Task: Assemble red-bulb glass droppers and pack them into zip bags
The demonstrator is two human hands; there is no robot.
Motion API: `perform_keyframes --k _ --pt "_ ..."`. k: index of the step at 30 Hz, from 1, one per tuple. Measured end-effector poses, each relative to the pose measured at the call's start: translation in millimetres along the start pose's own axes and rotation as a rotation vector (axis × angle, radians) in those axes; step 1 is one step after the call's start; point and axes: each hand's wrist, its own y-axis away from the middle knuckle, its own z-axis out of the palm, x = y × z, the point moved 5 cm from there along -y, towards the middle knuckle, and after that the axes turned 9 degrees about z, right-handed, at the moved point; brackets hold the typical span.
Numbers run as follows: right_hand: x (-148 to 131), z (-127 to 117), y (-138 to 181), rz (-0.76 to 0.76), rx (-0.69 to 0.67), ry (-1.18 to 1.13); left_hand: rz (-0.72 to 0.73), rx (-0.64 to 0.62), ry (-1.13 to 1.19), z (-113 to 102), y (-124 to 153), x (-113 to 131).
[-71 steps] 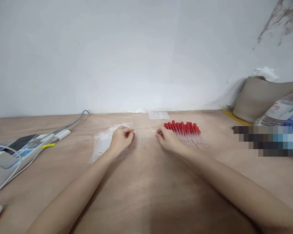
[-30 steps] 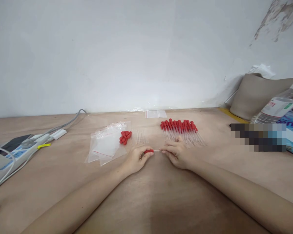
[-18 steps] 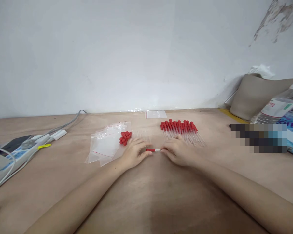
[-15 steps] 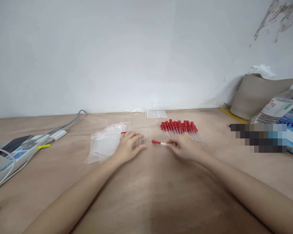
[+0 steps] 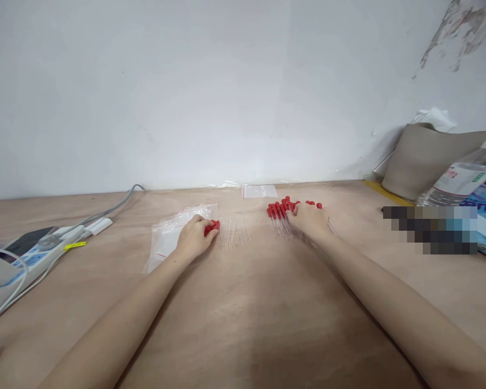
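Red caps (image 5: pixel 215 225) lie at the left hand (image 5: pixel 193 237), fingers half-curled, grip unclear; flat bags (image 5: pixel 167 238) lie beneath, tubes (image 5: pixel 231 233) just right. The right hand (image 5: pixel 310 219), fingers bent, hold unclear, touches droppers (image 5: pixel 276 209); bottle (image 5: pixel 463 177) well right.

A makeshift work spot is suggested — whether in a home or a small workshop cannot be told. A wood-toned tabletop (image 5: pixel 227 324) is set against a pale wall (image 5: pixel 186 108), marred by a peeling patch (image 5: pixel 453 38) at upper right. Red-topped droppers (image 5: pixel 278 210) are laid out mid-frame; everyday clutter is seen at the edges — a power strip (image 5: pixel 38 260) at left, a water bottle (image 5: pixel 456 183) at right.
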Motion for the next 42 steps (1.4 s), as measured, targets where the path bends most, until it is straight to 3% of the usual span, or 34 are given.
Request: perform_keyframes --k 6,11,17,20,24,27,29,33,42 --pt "-29 -13 25 -0.211 0.027 -0.081 -0.005 0.0 -0.078 1 0 3" --pt "-83 18 44 -0.263 -0.217 -0.132 -0.009 0.064 -0.193 -3 2 10" --pt "-113 44 43 -0.21 -0.283 -0.093 0.043 0.241 -0.028 -14 2 18" --pt "-109 40 44 -0.207 -0.296 -0.081 0.138 0.224 0.192 -15 6 38" --pt "-84 22 51 -0.27 -0.222 -0.115 0.374 -0.063 0.405 -1 21 83" --pt "-55 12 63 -0.459 -0.131 -0.288 0.4 -0.19 0.479 10 32 99" --pt "-35 10 75 -0.612 -0.091 -0.449 0.359 -0.189 0.493 15 35 98" --pt "-9 7 93 -0.709 -0.015 -0.658 0.3 -0.122 0.489 18 34 93" --pt "-24 -11 115 -0.803 -0.084 -0.713 0.31 -0.099 0.55 18 36 93"
